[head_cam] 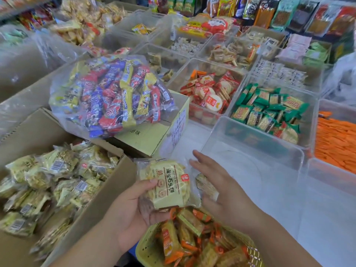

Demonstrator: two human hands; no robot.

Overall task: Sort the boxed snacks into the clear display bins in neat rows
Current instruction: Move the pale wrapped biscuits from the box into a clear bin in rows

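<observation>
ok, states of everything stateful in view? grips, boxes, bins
Left grip: holds pale yellow sealed cracker packet.
Right grip: open, fingers straight.
Brown cardboard box: open, holding packets.
Yellow-green carton: closed, clear bag of snack bars on top.
Nearest clear plastic bin: empty.
Yellow plastic basket: full of orange packets.

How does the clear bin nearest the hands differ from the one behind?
The near bin holds no packets; the bin behind it is heaped with green packets. The near bin lies just past the right hand; the bin behind it farther back. Both are clear plastic.
</observation>
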